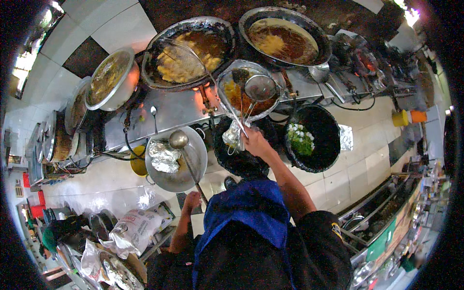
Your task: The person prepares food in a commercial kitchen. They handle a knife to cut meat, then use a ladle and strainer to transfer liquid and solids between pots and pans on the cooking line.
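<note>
My right hand (256, 142) is closed on the handle of a wire skimmer (181, 54), whose mesh rests in a wok of frying food (215, 63). Below that wok a round-mesh strainer (260, 88) and a dark utensil lie over a metal bowl (277, 103) of orange-brown oil. Near my left hand (193, 200) is the long handle of a steel ladle (178, 139); whether the fingers grip it cannot be told. The ladle's head lies in a wide metal basin (199, 152) beside foil-wrapped bundles (165, 156). Another foil bundle (232, 136) is just left of my right hand.
A second wok (284, 41) holds bubbling oil at the back. Flames show under the stove's left wok. A pot of food (112, 79) stands at left. A black basket (328, 145) with green and white pieces is at right. White sacks (136, 232) are at lower left.
</note>
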The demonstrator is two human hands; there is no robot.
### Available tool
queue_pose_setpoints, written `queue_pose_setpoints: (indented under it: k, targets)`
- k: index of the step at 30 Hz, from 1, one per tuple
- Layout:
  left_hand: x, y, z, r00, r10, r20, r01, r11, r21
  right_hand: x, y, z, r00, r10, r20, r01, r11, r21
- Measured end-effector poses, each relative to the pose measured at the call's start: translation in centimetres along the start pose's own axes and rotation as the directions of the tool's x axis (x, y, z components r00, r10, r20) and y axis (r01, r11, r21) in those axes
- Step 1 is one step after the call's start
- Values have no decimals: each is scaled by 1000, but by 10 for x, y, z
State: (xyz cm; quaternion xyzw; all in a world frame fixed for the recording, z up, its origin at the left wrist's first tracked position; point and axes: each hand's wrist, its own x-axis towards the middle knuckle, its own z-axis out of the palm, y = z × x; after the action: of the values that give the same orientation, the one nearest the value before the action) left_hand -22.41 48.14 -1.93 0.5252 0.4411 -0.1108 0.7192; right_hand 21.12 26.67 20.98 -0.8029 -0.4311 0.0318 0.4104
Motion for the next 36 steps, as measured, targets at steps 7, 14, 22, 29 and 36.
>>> queue_pose_setpoints:
  k: [7, 14, 22, 29, 36]
  targets:
    - [123, 125, 65, 957, 222, -184, -93, 842, 532, -30, 52, 23, 888, 353, 295, -377, 926, 30]
    - [222, 251, 102, 862, 279, -423, -296, 955, 25, -24, 77, 8, 880, 246, 405, -399, 846, 353]
    - [318, 289, 63, 968, 109, -226, -231, 734, -638, -14, 108, -6, 835, 168, 523, -438, 780, 448]
    - [321, 333, 118, 985, 51, -164, -126, 865, -486, -16, 121, -11, 839, 118, 531, -434, 732, 525]
    - [315, 337, 120, 987, 150, -47, -151, 813, -562, -16, 124, -6, 838, 119, 532, -436, 733, 522]
